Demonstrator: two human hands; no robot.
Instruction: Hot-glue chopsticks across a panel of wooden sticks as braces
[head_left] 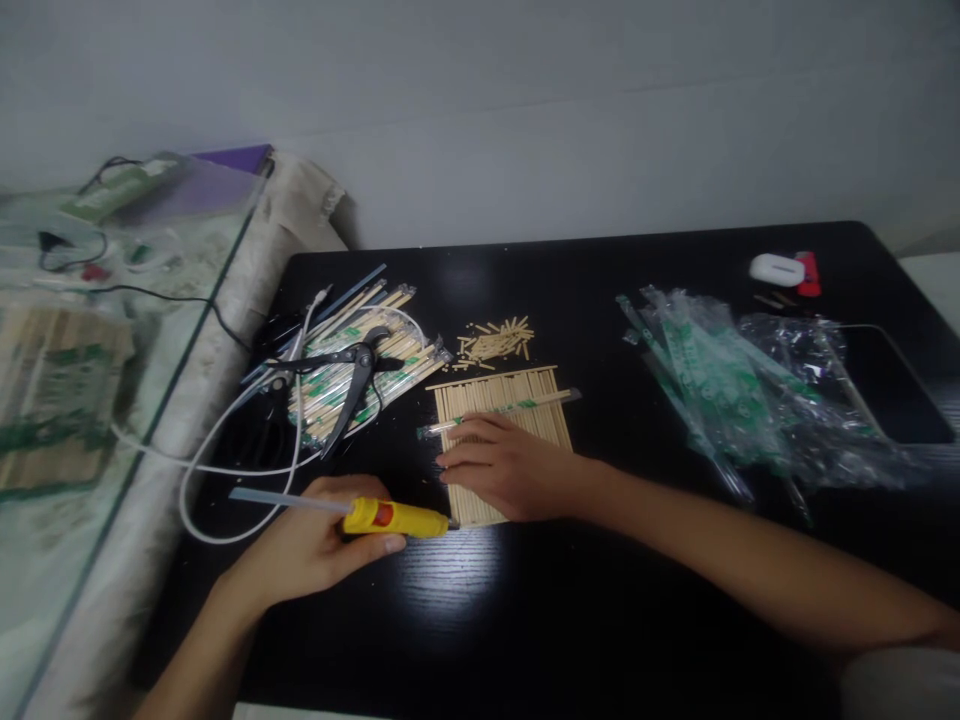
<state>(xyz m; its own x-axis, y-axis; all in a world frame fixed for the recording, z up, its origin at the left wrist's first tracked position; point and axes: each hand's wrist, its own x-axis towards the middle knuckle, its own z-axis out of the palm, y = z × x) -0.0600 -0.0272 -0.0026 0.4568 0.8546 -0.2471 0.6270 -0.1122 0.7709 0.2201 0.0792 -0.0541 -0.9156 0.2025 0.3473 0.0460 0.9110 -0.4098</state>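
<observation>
My left hand [326, 545] is wrapped round a yellow hot glue gun [409, 519], with a clear glue stick [285, 499] poking out of its back. The nozzle sits at the near left corner of a flat panel of wooden sticks [551, 430]; whether it touches is too small to tell. My right hand [514, 465] lies on this panel, fingers stretched out to the left. Across the panel, just beyond those fingers, rests a wrapped pair of chopsticks [525, 405]. A small heap of cut stick pieces [499, 342] lies behind the panel.
Dark-handled pliers [360, 365] and a white cable [202, 465] lie over wrapped chopsticks [319, 400] at left. Crumpled plastic wrappers [712, 370], a phone [889, 385] and a white case [778, 269] are at right. A glass-topped surface [172, 360] adjoins the black table [600, 620].
</observation>
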